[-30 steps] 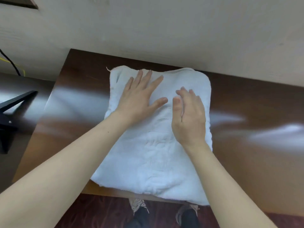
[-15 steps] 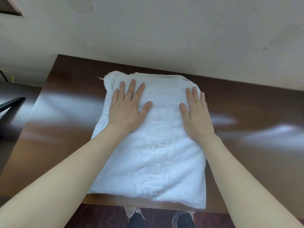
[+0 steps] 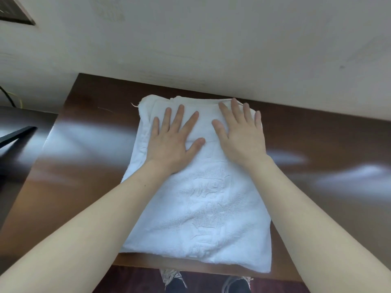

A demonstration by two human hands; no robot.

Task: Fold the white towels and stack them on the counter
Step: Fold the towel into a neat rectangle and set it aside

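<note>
A folded white towel (image 3: 203,210) with a raised woven pattern lies flat on the dark brown wooden counter (image 3: 84,166). Its near edge hangs slightly past the counter's front edge. My left hand (image 3: 172,140) rests palm-down on the towel's far left part, fingers spread. On the far right part, my right hand (image 3: 241,136) is pressed flat too, its fingertips at the towel's back edge. Neither hand grips anything.
A pale wall (image 3: 211,49) rises directly behind the counter. A dark glossy surface (image 3: 19,132) adjoins the counter on the left, with a cable (image 3: 7,98) against the wall. My shoes (image 3: 203,282) show below the counter's front edge.
Both hands slid along the towel toward its back edge, staying flat. The right hand went from partly curled to flat and moved out to the right.
</note>
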